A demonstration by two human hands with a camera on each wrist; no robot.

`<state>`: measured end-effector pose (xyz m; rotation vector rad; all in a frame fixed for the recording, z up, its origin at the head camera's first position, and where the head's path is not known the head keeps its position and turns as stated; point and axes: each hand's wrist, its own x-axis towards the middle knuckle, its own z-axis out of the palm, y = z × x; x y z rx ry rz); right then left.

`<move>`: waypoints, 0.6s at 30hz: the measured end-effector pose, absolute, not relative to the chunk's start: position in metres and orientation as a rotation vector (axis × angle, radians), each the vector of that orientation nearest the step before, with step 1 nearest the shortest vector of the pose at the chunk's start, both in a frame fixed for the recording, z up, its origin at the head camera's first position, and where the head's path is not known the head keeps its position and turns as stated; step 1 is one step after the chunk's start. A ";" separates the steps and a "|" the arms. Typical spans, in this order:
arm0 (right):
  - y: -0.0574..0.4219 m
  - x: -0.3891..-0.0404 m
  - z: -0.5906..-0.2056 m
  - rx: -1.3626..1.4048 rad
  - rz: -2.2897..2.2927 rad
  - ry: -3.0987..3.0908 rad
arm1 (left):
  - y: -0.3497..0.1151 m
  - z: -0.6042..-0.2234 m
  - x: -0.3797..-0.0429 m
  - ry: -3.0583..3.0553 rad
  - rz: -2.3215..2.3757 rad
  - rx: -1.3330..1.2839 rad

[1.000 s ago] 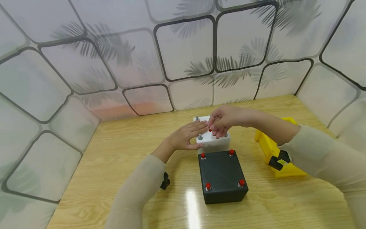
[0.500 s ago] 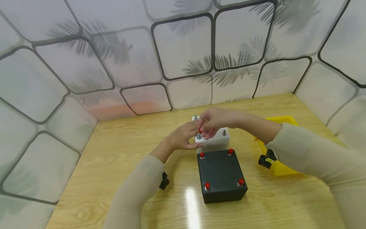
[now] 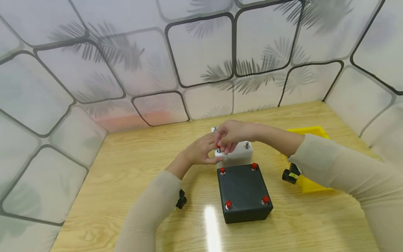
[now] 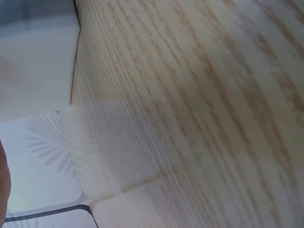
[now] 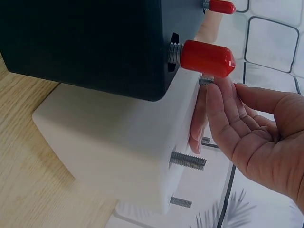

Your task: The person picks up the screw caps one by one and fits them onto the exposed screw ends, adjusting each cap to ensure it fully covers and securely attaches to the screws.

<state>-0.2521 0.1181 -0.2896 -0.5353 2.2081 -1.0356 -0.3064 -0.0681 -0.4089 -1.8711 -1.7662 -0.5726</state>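
Observation:
A white block (image 3: pixel 234 157) with upright threaded bolts stands behind a black block (image 3: pixel 244 189). My left hand (image 3: pixel 199 150) lies at the white block's left side, fingers straight across its top and thumb against its front. My right hand (image 3: pixel 232 134) pinches a small red cap (image 3: pixel 218 146) over the front-left bolt, next to the left fingers. In the right wrist view, its fingertips meet at a threaded bolt (image 5: pixel 205 80); the cap is hidden there. Another bolt (image 5: pixel 187 160) of the white block is bare. The black block's bolts carry red caps (image 5: pixel 204 58).
A yellow bin (image 3: pixel 310 131) stands at the right, partly hidden under the right forearm. The wooden table (image 3: pixel 135 168) stretches left and in front of the blocks. A patterned cloth wall (image 3: pixel 204 52) encloses the back and sides.
My right hand has moved left with the red cap, from above the white block's middle to its front-left bolt. The left hand has stayed on the block.

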 end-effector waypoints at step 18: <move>0.112 -0.248 -0.298 -0.526 -0.992 2.292 | -0.068 -0.409 -0.305 -1.745 -0.591 -1.865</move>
